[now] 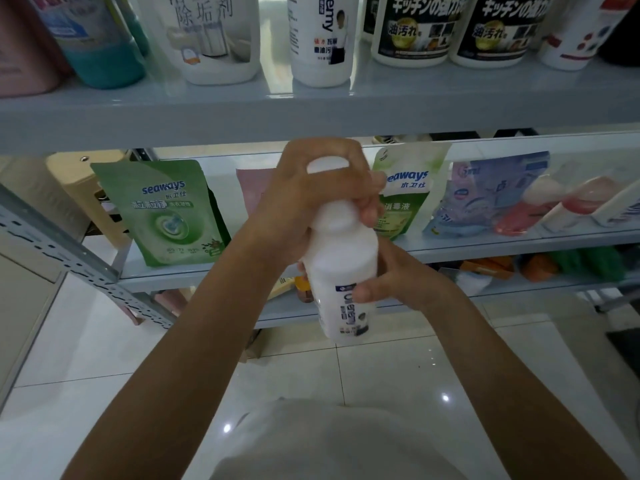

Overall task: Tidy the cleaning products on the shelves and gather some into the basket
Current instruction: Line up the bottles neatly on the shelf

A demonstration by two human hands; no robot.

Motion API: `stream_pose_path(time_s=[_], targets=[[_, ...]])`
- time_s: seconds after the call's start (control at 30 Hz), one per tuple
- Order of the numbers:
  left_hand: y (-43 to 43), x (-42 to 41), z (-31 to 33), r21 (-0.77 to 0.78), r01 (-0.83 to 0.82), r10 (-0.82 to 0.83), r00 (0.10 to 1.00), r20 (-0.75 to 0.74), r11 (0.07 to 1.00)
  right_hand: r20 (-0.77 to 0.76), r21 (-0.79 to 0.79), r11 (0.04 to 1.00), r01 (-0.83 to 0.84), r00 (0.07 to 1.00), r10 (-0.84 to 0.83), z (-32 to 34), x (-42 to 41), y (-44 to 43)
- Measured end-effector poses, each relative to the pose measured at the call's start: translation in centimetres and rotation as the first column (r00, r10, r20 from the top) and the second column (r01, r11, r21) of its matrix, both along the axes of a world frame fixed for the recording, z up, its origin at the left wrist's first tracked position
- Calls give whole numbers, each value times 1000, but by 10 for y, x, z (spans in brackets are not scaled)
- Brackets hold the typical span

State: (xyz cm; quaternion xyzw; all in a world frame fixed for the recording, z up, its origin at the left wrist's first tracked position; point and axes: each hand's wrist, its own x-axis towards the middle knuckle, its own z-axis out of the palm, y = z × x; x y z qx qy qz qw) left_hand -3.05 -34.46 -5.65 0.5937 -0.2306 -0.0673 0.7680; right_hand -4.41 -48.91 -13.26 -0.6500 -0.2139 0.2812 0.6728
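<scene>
I hold a white bottle (343, 265) with a blue-lettered label in front of the shelves, at the centre of the head view. My left hand (311, 195) grips its neck and white cap from the left, fingers curled round the top. My right hand (391, 282) grips the bottle's body from the right, thumb across the label. On the upper shelf (311, 112) stands a matching white bottle (320, 39) among other bottles. No basket is in view.
The middle shelf (485, 244) carries a green pouch (162, 213), a pink pouch (252, 188), a pale green pouch (405, 188), a blue pouch (485, 192) and lying bottles (571, 202). A slotted metal upright (69, 258) runs at the left. White tiled floor lies below.
</scene>
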Motion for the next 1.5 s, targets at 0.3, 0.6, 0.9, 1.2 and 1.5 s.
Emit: stream_pose_path(time_s=[0.3,0.6,0.9,1.2,1.5], targets=[[-13,17,-7,138,-550,564,820,-94,823,481,-177,745,643,717,-504,-3,-5,23],[-8,16,8,-53,-135,133,991,-32,989,213,-65,966,252,949,-233,14,3,1],[-13,15,5,60,-342,347,934,-87,938,636,81,676,733,484,-601,-12,-4,21],[-3,1,-1,-71,-21,1,965,-262,997,648,213,635,742,379,-661,-22,-14,18],[-5,-13,-1,115,-78,75,997,30,990,655,153,609,778,382,-652,-23,-16,18]])
